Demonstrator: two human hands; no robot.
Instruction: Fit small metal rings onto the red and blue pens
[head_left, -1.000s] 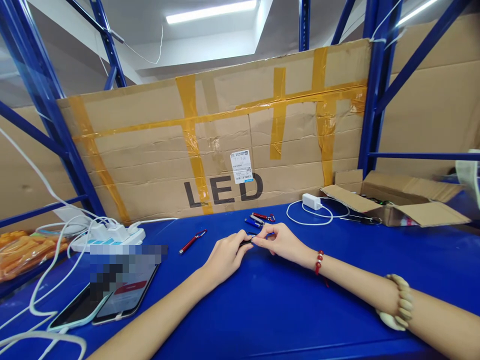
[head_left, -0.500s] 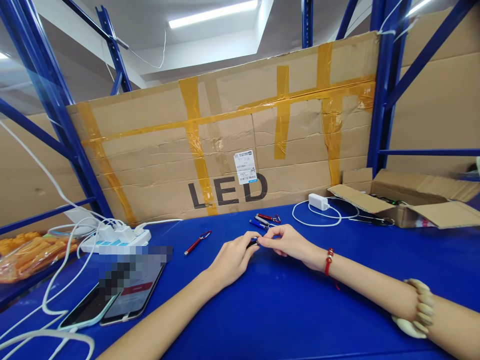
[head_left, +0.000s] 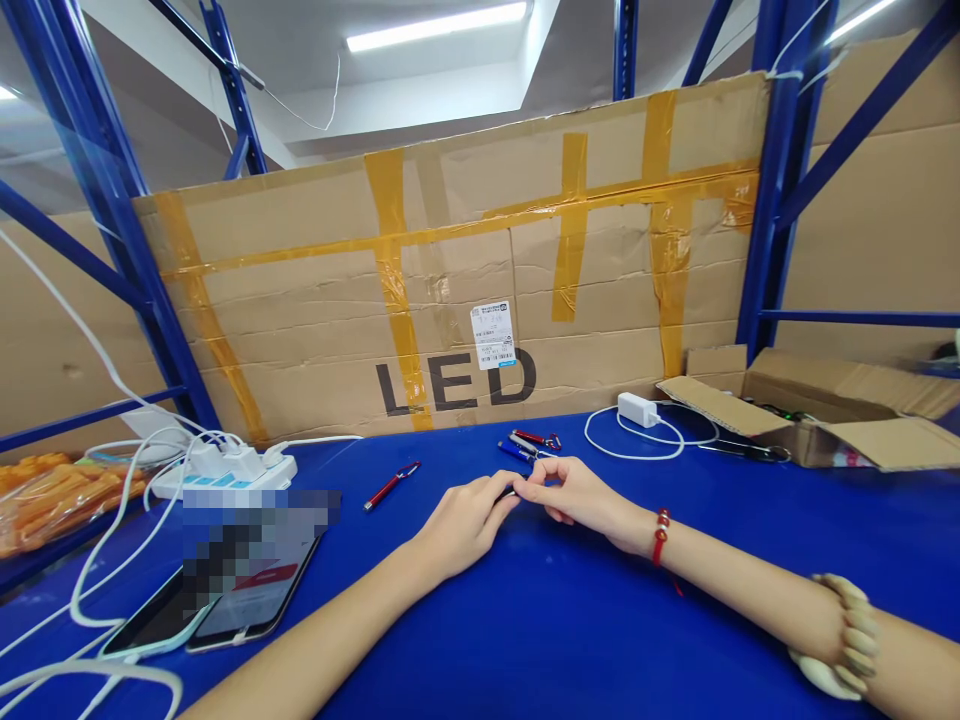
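Note:
My left hand (head_left: 461, 522) and my right hand (head_left: 571, 492) meet fingertip to fingertip over the blue table (head_left: 540, 620). Between them they pinch a small dark pen-like object (head_left: 510, 492), mostly hidden by the fingers. Just behind the hands lie a few small pens (head_left: 529, 443), red and blue, with clips. A red pen (head_left: 391, 485) lies alone to the left. My right wrist wears a red bead bracelet (head_left: 661, 536).
A taped cardboard sheet marked LED (head_left: 457, 290) stands at the table's back. A white charger with cable (head_left: 637, 410) and an open cardboard box (head_left: 817, 415) sit at the right. Phones (head_left: 225, 600), a power strip (head_left: 225, 470) and white cables lie at the left.
Both hands stay joined on the small object and have barely shifted; the view has swung slightly, moving everything a little right and down.

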